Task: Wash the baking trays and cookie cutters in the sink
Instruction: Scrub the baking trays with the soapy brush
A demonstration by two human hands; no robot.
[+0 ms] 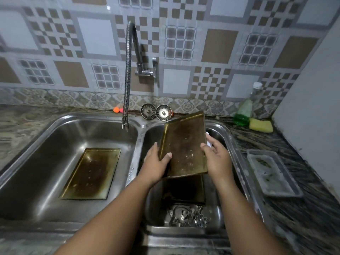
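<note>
A brass-coloured baking tray (184,144) is held tilted above the right sink basin (225,133). My left hand (156,162) grips its left edge, thumb on the face. My right hand (217,157) holds its right edge, and something white shows behind those fingers. A second tray (185,190) lies in the right basin under the held one. Several metal cookie cutters (187,216) sit at the basin's near end. A third tray (92,173) lies flat in the left basin (46,144).
A flexible tap (127,80) hangs over the divider, not visibly running. Two sink strainers (156,111) lean at the back. A green soap bottle (242,113) and yellow sponge (261,125) sit at the back right. A clear plastic tray (272,173) lies on the right counter.
</note>
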